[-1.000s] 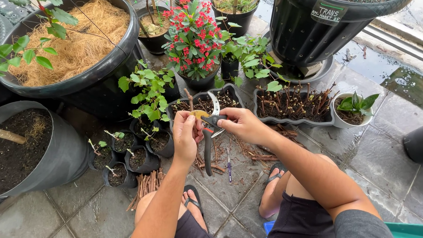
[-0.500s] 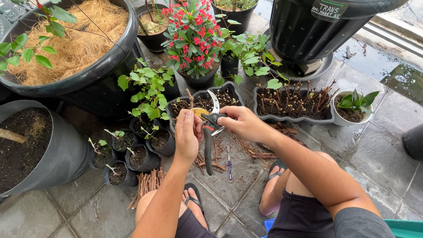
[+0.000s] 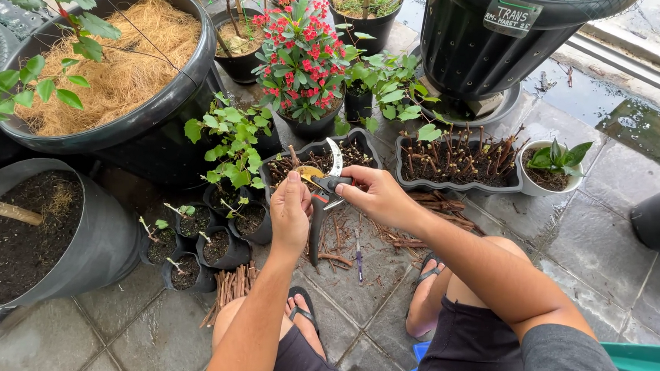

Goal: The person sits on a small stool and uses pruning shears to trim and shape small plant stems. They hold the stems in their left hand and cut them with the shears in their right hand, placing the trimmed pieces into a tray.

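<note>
Steadying the pruning shears (image 3: pixel 323 200) above the black tray (image 3: pixel 369 139), the right hand (image 3: pixel 378 197) closes around the pivot while the left hand (image 3: pixel 290 210) pinches a small piece against the blade.

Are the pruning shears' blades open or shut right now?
Open. The curved blade of the pruning shears stands clear of the body held by the right hand; the left hand is beside them.
</note>
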